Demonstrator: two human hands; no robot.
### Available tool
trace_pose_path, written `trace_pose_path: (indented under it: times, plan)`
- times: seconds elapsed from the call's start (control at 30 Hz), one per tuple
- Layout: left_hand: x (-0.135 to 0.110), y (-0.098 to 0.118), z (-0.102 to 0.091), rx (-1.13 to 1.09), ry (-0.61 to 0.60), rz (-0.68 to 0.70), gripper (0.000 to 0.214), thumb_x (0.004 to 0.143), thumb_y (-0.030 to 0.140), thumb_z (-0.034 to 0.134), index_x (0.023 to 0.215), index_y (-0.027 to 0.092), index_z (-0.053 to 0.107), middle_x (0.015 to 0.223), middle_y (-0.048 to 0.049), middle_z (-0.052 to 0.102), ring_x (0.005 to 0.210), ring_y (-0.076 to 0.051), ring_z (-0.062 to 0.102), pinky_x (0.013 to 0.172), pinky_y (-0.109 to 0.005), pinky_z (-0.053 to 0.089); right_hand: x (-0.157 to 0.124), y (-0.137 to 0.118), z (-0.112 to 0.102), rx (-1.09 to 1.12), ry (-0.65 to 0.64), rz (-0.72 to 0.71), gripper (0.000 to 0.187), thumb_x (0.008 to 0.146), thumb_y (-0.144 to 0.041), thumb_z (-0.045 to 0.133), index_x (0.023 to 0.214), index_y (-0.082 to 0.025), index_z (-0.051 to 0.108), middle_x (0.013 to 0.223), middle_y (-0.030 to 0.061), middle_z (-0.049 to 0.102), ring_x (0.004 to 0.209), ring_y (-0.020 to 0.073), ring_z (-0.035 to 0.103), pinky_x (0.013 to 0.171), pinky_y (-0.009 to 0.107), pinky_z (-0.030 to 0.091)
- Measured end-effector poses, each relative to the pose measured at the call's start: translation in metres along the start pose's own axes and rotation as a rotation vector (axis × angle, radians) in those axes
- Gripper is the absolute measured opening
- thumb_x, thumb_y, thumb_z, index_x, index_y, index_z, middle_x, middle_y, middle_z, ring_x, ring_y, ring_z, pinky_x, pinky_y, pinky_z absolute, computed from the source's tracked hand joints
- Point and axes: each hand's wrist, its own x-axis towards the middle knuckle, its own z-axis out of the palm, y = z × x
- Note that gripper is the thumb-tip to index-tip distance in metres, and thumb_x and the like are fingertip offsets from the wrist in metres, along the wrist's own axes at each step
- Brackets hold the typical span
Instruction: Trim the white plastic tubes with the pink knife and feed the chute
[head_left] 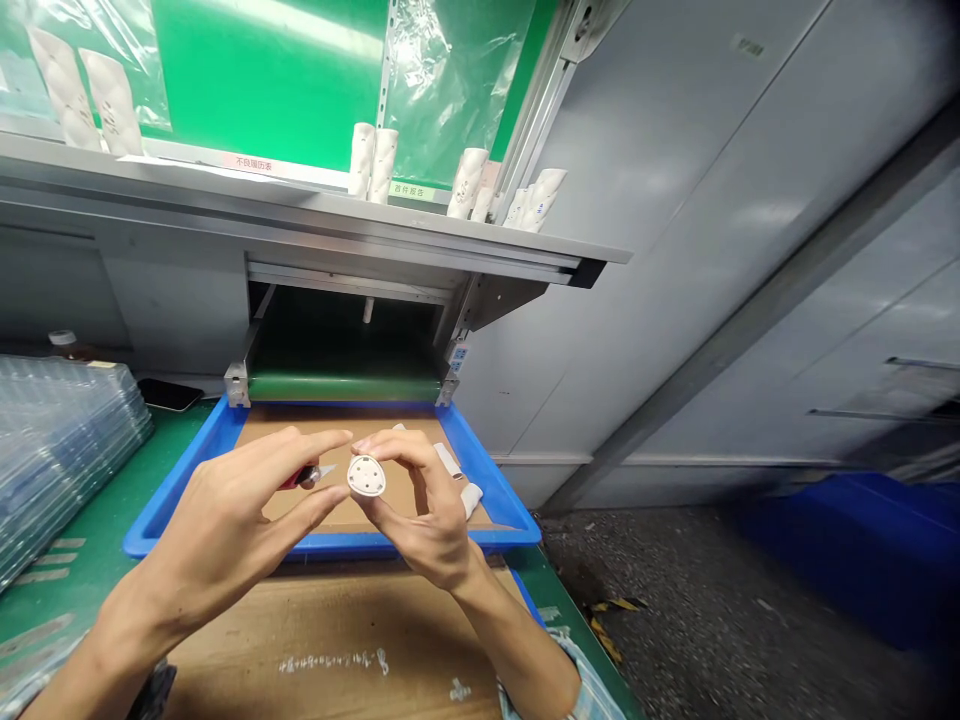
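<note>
My right hand [427,500] pinches a white plastic part [367,476] between thumb and fingers. The part's rounded end, with several small holes, faces me. My left hand [247,490] is beside it, thumb and forefinger reaching to the part's left edge; whether they press on it I cannot tell. Tucked in the left hand is what looks like a small red-handled knife [306,477], its pale blade pointing right and most of its handle hidden by the fingers. Both hands are above a blue tray [495,505] lined with cardboard. More white parts [470,498] lie in it, partly behind my right hand.
A green conveyor belt [345,387] ends at the tray's far side. Above runs a shelf [300,205] bearing several white parts [466,183]. Clear plastic trays [67,440] and a phone [171,394] lie left. Cardboard [337,640] is in front; a grey wall [600,300] stands right.
</note>
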Motion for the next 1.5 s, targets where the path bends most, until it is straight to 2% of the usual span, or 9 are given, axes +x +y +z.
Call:
trace_pose_path:
  times: [0.17, 0.47, 0.73, 0.93, 1.1, 1.2, 1.3, 1.37, 1.5]
  plan:
    - [0.003, 0.002, -0.001, -0.063, -0.021, 0.041, 0.015, 0.11, 0.034, 0.066, 0.123, 0.026, 0.069, 0.091, 0.0044, 0.072, 0.072, -0.008, 0.062, 0.066, -0.017, 0.048, 0.0, -0.003, 0.002, 0.045, -0.037, -0.02, 0.045, 0.099, -0.017, 0.08, 0.139, -0.027, 0.062, 0.123, 0.0096, 0.074, 0.113, 0.0233, 0.075, 0.099, 0.041, 0.066]
    - [-0.003, 0.001, -0.007, -0.077, -0.058, 0.107, 0.012, 0.109, 0.034, 0.067, 0.12, 0.029, 0.066, 0.088, 0.0058, 0.071, 0.056, -0.009, 0.046, 0.052, -0.017, 0.041, 0.0, -0.013, -0.002, 0.029, -0.094, -0.109, 0.049, 0.097, -0.011, 0.078, 0.141, -0.023, 0.06, 0.123, 0.0118, 0.076, 0.112, 0.0244, 0.076, 0.095, 0.039, 0.067]
    - [-0.005, 0.0, -0.011, -0.073, -0.111, 0.106, 0.014, 0.109, 0.031, 0.065, 0.123, 0.03, 0.064, 0.091, 0.0052, 0.072, 0.057, -0.009, 0.046, 0.052, -0.018, 0.04, 0.002, -0.017, -0.002, 0.028, -0.094, -0.132, 0.05, 0.096, -0.009, 0.077, 0.141, -0.023, 0.06, 0.123, 0.0121, 0.077, 0.11, 0.0247, 0.078, 0.093, 0.039, 0.068]
    - [-0.007, -0.003, -0.008, -0.054, -0.095, 0.073, 0.017, 0.108, 0.033, 0.068, 0.124, 0.031, 0.064, 0.087, 0.0061, 0.068, 0.057, -0.009, 0.046, 0.053, -0.017, 0.041, 0.003, -0.012, -0.002, 0.034, -0.098, -0.135, 0.05, 0.096, -0.011, 0.078, 0.142, -0.022, 0.06, 0.122, 0.0127, 0.076, 0.11, 0.0244, 0.077, 0.093, 0.038, 0.068]
    - [-0.003, 0.002, -0.011, -0.039, -0.068, 0.103, 0.012, 0.109, 0.037, 0.067, 0.117, 0.029, 0.066, 0.074, 0.008, 0.056, 0.054, -0.01, 0.042, 0.05, -0.018, 0.038, 0.005, -0.013, 0.001, 0.021, -0.078, -0.149, 0.049, 0.097, -0.013, 0.08, 0.141, -0.023, 0.06, 0.121, 0.0116, 0.076, 0.11, 0.0236, 0.077, 0.095, 0.037, 0.068]
    - [0.0, 0.002, -0.011, -0.04, -0.066, 0.102, 0.011, 0.11, 0.035, 0.066, 0.119, 0.029, 0.066, 0.076, 0.0084, 0.06, 0.053, -0.008, 0.046, 0.051, -0.018, 0.039, 0.006, -0.012, 0.001, -0.007, -0.058, -0.133, 0.047, 0.099, -0.017, 0.08, 0.141, -0.024, 0.06, 0.12, 0.01, 0.077, 0.109, 0.023, 0.078, 0.095, 0.037, 0.069]
    - [0.001, 0.001, -0.005, -0.047, -0.09, 0.01, 0.016, 0.109, 0.031, 0.067, 0.125, 0.028, 0.066, 0.088, 0.0064, 0.072, 0.062, -0.007, 0.061, 0.06, -0.017, 0.047, 0.004, -0.01, -0.002, -0.053, -0.051, -0.089, 0.046, 0.102, -0.022, 0.079, 0.144, -0.025, 0.061, 0.119, 0.0085, 0.078, 0.107, 0.0219, 0.08, 0.093, 0.034, 0.07]
    - [0.003, 0.006, 0.001, -0.054, -0.113, -0.059, 0.027, 0.106, 0.033, 0.073, 0.131, 0.027, 0.066, 0.104, 0.0021, 0.079, 0.08, -0.011, 0.074, 0.072, -0.019, 0.054, -0.001, -0.012, -0.006, -0.118, -0.058, -0.058, 0.05, 0.102, -0.022, 0.079, 0.149, -0.027, 0.06, 0.123, 0.0081, 0.079, 0.108, 0.0229, 0.081, 0.095, 0.035, 0.071]
    - [0.011, 0.025, 0.005, -0.04, -0.134, -0.061, 0.039, 0.101, 0.033, 0.079, 0.136, 0.021, 0.067, 0.127, -0.0061, 0.079, 0.113, -0.02, 0.078, 0.091, -0.028, 0.06, -0.013, -0.005, -0.02, -0.175, -0.033, 0.008, 0.063, 0.095, -0.017, 0.085, 0.153, -0.031, 0.063, 0.127, 0.0073, 0.08, 0.111, 0.026, 0.081, 0.102, 0.042, 0.07]
